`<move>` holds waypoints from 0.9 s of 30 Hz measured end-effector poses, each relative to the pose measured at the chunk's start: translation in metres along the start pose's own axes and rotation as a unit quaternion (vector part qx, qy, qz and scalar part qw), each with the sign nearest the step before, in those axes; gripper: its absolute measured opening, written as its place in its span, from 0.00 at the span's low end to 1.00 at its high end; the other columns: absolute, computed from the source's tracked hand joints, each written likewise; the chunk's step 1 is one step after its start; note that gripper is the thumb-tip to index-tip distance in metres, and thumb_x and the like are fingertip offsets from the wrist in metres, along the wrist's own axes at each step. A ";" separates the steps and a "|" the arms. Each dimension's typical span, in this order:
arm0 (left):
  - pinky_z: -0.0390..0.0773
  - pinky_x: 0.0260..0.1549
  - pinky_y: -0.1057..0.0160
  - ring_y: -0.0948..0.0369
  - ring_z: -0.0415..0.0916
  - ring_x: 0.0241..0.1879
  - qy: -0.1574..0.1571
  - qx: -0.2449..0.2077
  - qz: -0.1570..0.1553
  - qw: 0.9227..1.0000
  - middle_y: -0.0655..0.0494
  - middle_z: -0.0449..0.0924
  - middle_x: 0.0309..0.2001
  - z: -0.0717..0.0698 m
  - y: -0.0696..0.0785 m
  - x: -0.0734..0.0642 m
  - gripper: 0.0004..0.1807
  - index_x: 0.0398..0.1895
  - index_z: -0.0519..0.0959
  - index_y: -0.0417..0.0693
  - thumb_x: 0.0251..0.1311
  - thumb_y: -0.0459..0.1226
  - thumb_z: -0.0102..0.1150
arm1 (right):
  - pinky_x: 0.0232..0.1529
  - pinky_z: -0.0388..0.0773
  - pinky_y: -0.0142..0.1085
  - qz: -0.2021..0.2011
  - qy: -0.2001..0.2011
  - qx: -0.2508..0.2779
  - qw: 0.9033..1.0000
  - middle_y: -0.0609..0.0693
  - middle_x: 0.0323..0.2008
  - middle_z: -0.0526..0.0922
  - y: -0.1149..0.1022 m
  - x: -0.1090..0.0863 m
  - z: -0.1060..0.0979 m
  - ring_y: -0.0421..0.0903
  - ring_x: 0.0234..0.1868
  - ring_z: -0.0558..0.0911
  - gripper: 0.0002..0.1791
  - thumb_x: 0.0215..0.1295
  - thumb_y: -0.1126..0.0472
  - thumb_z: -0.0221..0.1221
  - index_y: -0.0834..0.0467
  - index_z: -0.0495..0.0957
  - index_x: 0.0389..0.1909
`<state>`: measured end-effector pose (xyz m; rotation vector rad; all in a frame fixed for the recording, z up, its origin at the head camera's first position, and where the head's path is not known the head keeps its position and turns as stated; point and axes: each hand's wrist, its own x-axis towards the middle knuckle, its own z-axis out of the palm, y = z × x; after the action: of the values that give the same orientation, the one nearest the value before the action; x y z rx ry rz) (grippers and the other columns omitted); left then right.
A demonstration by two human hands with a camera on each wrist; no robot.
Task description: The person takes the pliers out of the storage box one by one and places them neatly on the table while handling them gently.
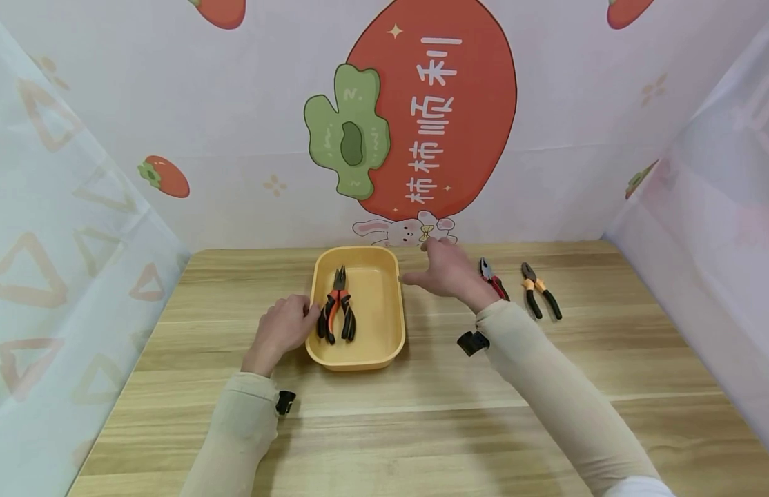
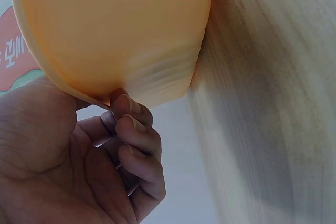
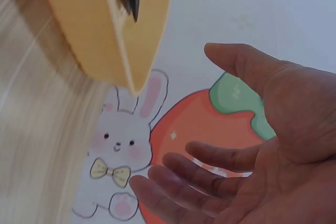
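Note:
A yellow plastic tray [image 1: 384,345] stands on the wooden table, left of the middle. Inside it, along the left side, lie pliers [image 1: 339,304] with orange and black handles, their tips toward the back wall. My left hand [image 1: 284,324] pinches the tray's left rim; in the left wrist view thumb and curled fingers [image 2: 137,132] meet at the tray edge [image 2: 58,80]. My right hand [image 1: 449,273] is beside the tray's right rim, holding nothing. Its fingers [image 3: 205,174] are spread and its thumb points toward the tray in the right wrist view.
Right of my right hand lie pliers with red handles [image 1: 498,284], partly hidden by the arm. Farther right are pliers with black and orange handles [image 1: 540,290]. A printed cloth wall [image 1: 254,117] rises behind the table, with more cloth at both sides.

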<state>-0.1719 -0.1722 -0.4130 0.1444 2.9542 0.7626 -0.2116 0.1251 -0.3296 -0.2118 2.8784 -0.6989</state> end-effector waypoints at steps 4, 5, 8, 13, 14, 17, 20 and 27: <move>0.64 0.17 0.60 0.57 0.66 0.17 0.002 0.002 0.000 1.000 0.54 0.68 0.17 0.000 0.000 0.001 0.22 0.19 0.69 0.48 0.74 0.44 0.49 | 0.58 0.75 0.54 -0.005 0.000 0.011 1.000 0.60 0.63 0.72 -0.012 0.001 0.004 0.59 0.61 0.73 0.46 0.57 0.40 0.71 0.63 0.68 0.68; 0.64 0.17 0.60 0.57 0.66 0.17 0.002 0.002 0.000 1.000 0.54 0.68 0.17 0.000 0.000 0.001 0.22 0.19 0.69 0.48 0.74 0.44 0.49 | 0.58 0.75 0.54 -0.006 -0.001 0.014 1.000 0.60 0.63 0.71 -0.015 0.001 0.005 0.59 0.61 0.73 0.46 0.57 0.39 0.72 0.63 0.68 0.68; 0.64 0.17 0.60 0.57 0.66 0.16 0.003 0.002 0.000 1.000 0.54 0.68 0.16 0.001 0.000 0.001 0.22 0.19 0.69 0.48 0.74 0.44 0.50 | 0.60 0.74 0.54 -0.011 -0.005 0.016 1.000 0.61 0.65 0.69 -0.023 0.001 0.009 0.59 0.63 0.71 0.48 0.56 0.39 0.72 0.62 0.67 0.70; 0.65 0.17 0.60 0.57 0.66 0.16 0.001 0.000 -0.003 1.000 0.54 0.68 0.17 0.000 0.000 0.000 0.21 0.19 0.69 0.48 0.74 0.44 0.49 | 0.58 0.75 0.53 -0.022 0.000 0.017 1.000 0.61 0.63 0.70 -0.035 0.001 0.016 0.58 0.61 0.72 0.47 0.55 0.40 0.73 0.61 0.67 0.68; 0.65 0.17 0.60 0.57 0.67 0.17 0.001 0.000 -0.003 1.000 0.54 0.69 0.17 0.000 0.000 0.000 0.21 0.19 0.69 0.48 0.74 0.44 0.49 | 0.58 0.75 0.52 -0.025 0.001 0.017 1.000 0.61 0.62 0.70 -0.037 0.001 0.018 0.58 0.61 0.72 0.47 0.55 0.40 0.73 0.60 0.67 0.68; 0.65 0.18 0.59 0.57 0.67 0.17 0.002 0.001 -0.003 1.000 0.54 0.69 0.17 0.000 0.000 0.000 0.21 0.19 0.69 0.48 0.74 0.44 0.49 | 0.59 0.75 0.51 -0.030 0.001 0.013 0.999 0.60 0.62 0.70 -0.044 0.002 0.021 0.58 0.61 0.71 0.48 0.54 0.39 0.73 0.60 0.67 0.69; 0.65 0.18 0.59 0.57 0.67 0.17 0.002 -0.001 -0.005 1.000 0.53 0.69 0.17 0.000 -0.001 0.000 0.21 0.19 0.70 0.48 0.74 0.44 0.50 | 0.61 0.73 0.51 -0.031 -0.003 0.003 1.000 0.60 0.63 0.69 -0.051 0.004 0.024 0.57 0.64 0.69 0.49 0.54 0.38 0.73 0.60 0.66 0.70; 0.65 0.18 0.59 0.57 0.67 0.17 -0.001 -0.001 -0.003 1.000 0.53 0.69 0.17 0.000 -0.001 0.001 0.21 0.20 0.69 0.48 0.74 0.44 0.49 | 0.61 0.73 0.49 -0.038 -0.018 -0.012 0.999 0.59 0.63 0.70 -0.066 0.009 0.030 0.57 0.64 0.70 0.48 0.54 0.38 0.73 0.59 0.67 0.70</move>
<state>-0.1724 -0.1725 -0.4134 0.1362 2.9514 0.7641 -0.2077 0.0523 -0.3261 -0.3347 2.8575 -0.6676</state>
